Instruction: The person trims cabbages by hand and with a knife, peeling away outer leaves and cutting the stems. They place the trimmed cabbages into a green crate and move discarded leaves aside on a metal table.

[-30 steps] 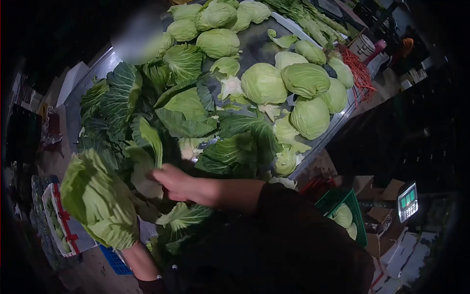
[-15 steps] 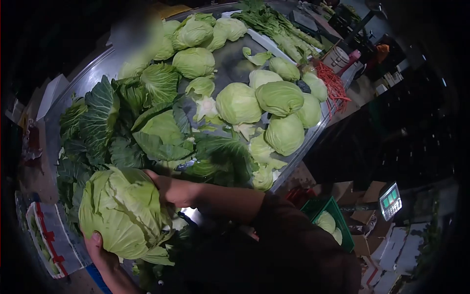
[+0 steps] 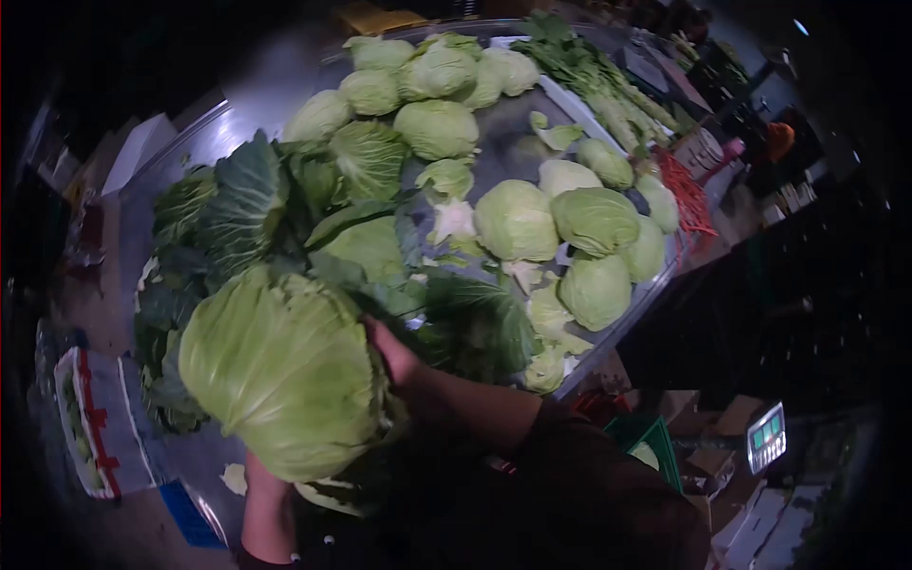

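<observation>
A large pale green cabbage (image 3: 280, 375) is held between both hands at the lower left. My right hand (image 3: 391, 356) presses on its right side, with the fingers partly hidden behind it. Below the cabbage, my left hand (image 3: 268, 480) supports it from underneath, its fingers mostly covered. Dark outer leaves (image 3: 242, 204) lie heaped just behind, and a loose leaf (image 3: 480, 318) is right of my right hand. Several trimmed cabbages (image 3: 516, 220) rest on the metal table (image 3: 494, 128) beyond.
Leafy stalks (image 3: 608, 90) lie at the back right, near red strands (image 3: 686, 195) and a white bucket (image 3: 698, 152). A green crate (image 3: 665, 456) and a lit scale display (image 3: 767, 437) stand at the lower right. A blue crate (image 3: 190, 515) is at the lower left.
The held cabbage has turned, showing a smoother, veined side. My left hand has moved from its lower left side to underneath. The table's contents appear shifted right as the view moved.
</observation>
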The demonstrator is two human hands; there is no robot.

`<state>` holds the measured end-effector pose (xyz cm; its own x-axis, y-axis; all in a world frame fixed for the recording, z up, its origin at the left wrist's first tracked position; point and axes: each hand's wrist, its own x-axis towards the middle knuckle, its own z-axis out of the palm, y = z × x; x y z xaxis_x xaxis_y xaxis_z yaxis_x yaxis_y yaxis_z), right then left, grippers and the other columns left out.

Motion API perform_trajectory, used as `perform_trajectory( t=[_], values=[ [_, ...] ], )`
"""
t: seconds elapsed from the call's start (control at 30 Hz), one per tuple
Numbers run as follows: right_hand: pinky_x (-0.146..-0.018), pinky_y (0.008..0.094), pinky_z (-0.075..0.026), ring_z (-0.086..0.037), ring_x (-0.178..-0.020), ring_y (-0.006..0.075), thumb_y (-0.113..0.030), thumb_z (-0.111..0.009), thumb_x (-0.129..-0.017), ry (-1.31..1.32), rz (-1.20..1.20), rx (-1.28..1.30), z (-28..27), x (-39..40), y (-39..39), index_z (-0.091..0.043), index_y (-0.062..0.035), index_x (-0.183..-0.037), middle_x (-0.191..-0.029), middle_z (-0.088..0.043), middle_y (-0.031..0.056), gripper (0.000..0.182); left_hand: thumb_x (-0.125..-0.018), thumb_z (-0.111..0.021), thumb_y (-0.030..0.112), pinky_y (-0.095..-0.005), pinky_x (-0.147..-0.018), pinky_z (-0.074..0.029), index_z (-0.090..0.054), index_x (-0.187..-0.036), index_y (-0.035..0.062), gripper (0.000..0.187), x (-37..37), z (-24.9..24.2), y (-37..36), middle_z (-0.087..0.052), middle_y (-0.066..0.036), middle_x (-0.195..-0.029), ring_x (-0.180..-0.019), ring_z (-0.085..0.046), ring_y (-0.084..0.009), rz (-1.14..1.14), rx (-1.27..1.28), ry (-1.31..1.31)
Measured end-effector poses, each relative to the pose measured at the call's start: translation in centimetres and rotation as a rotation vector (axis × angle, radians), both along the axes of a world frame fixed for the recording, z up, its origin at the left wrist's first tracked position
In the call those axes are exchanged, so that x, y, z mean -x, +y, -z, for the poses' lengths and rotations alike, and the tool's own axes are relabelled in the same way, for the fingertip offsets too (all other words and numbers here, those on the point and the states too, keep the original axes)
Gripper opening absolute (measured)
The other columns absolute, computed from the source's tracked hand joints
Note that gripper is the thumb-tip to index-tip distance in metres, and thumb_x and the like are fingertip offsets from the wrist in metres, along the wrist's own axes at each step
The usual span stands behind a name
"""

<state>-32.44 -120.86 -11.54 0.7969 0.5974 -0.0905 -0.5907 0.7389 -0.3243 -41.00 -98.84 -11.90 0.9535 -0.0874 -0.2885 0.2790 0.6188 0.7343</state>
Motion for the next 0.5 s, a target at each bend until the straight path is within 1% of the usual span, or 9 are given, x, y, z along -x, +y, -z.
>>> perform_trajectory(
  t=[0.07,0.1,0.13,0.17,0.2,0.27,0.33,0.4,0.5],
  values=[
    [-0.106,0.0411,-0.036,-0.046,-0.124,0.0261,-0.042,-0.039,-0.098,-0.136,0.068,0.077,-0.2,-0.3,0.0,-0.034,-0.0060,-0.141,-0.138,-0.045,0.0114,0.056,-0.095,-0.048,0.023,-0.0369,-0.089,-0.046,-0.058,-0.118,-0.0006,0.034,0.4,-0.2,-0.4,-0.063,-0.014,-0.115,-0.103,-0.059,-0.0255,0.064,-0.935,-0.203],
    [-0.106,0.0411,-0.036,-0.046,-0.124,0.0261,-0.042,-0.039,-0.098,-0.132,0.037,0.060,-0.3,-0.9,-0.1,-0.034,-0.0060,-0.141,-0.138,-0.045,0.0114,0.056,-0.094,-0.048,0.022,-0.0361,-0.083,-0.046,-0.061,-0.106,-0.0010,0.029,0.0,-1.9,-1.4,-0.065,-0.012,-0.102,-0.095,-0.060,-0.0234,0.097,-0.978,-0.198],
    [-0.107,0.0413,-0.035,-0.045,-0.126,0.0257,-0.045,-0.037,-0.097,-0.364,0.128,0.124,-0.4,-1.9,-0.4,-0.033,-0.0063,-0.142,-0.139,-0.045,0.0112,0.059,-0.093,-0.048,0.021,-0.0353,-0.077,-0.046,-0.065,-0.095,-0.0015,0.028,-0.3,-3.6,-2.1,-0.068,-0.010,-0.090,-0.087,-0.062,-0.0212,0.136,-1.016,-0.198],
    [-0.108,0.0414,-0.034,-0.044,-0.127,0.0254,-0.049,-0.036,-0.097,-0.596,0.227,0.189,-0.6,-3.0,-0.8,-0.032,-0.0066,-0.143,-0.140,-0.044,0.0110,0.063,-0.088,-0.053,0.016,-0.0337,-0.068,-0.044,-0.063,-0.081,-0.0005,0.021,-0.1,-4.1,-2.2,-0.064,-0.008,-0.074,-0.072,-0.059,-0.0200,0.195,-1.034,-0.048],
    [-0.109,0.0416,-0.032,-0.043,-0.129,0.0251,-0.053,-0.034,-0.096,-0.827,0.331,0.252,-0.8,-4.2,-1.2,-0.031,-0.0069,-0.143,-0.141,-0.044,0.0108,0.066,-0.088,-0.053,0.016,-0.0337,-0.068,-0.044,-0.063,-0.081,-0.0005,0.021,0.5,-3.8,-1.3,-0.064,-0.008,-0.074,-0.072,-0.059,-0.0200,0.182,-1.040,-0.036],
    [-0.110,0.0430,-0.031,-0.041,-0.130,0.0269,-0.052,-0.035,-0.096,-0.155,0.152,0.021,-1.2,-7.8,-2.2,-0.032,-0.0078,-0.143,-0.142,-0.043,0.0105,0.065,-0.084,-0.057,0.011,-0.0328,-0.065,-0.043,-0.061,-0.077,0.0000,0.013,1.7,-2.9,1.1,-0.060,-0.010,-0.069,-0.067,-0.056,-0.0236,0.100,-1.306,-0.229],
    [-0.109,0.0444,-0.031,-0.042,-0.129,0.0287,-0.052,-0.039,-0.095,-0.149,0.205,-0.078,-3.6,-10.1,-3.0,-0.034,-0.0092,-0.142,-0.141,-0.043,0.0101,0.064,-0.083,-0.058,0.009,-0.0347,-0.066,-0.042,-0.060,-0.076,0.0006,0.011,2.3,-3.7,2.4,-0.057,-0.011,-0.068,-0.065,-0.054,-0.0278,0.000,-1.357,-0.276],
    [-0.106,0.0485,-0.036,-0.043,-0.128,0.0307,-0.052,-0.045,-0.093,-0.152,0.431,0.263,-1.4,-15.6,-5.3,-0.037,-0.0101,-0.141,-0.141,-0.043,0.0115,0.064,-0.083,-0.057,0.009,-0.0363,-0.069,-0.042,-0.060,-0.077,0.0005,0.011,4.3,-3.4,5.0,-0.057,-0.011,-0.069,-0.068,-0.054,-0.0275,-0.159,-1.489,-0.268],
    [-0.101,0.0499,-0.040,-0.050,-0.121,0.0303,-0.048,-0.058,-0.087,-0.086,0.571,0.366,-0.5,-23.3,-6.9,-0.043,-0.0104,-0.136,-0.134,-0.050,0.0101,0.063,-0.083,-0.057,0.008,-0.0370,-0.071,-0.041,-0.059,-0.077,0.0007,0.010,6.4,-3.4,6.9,-0.057,-0.011,-0.071,-0.070,-0.054,-0.0283,-0.285,-1.696,-0.102]
  ],
)
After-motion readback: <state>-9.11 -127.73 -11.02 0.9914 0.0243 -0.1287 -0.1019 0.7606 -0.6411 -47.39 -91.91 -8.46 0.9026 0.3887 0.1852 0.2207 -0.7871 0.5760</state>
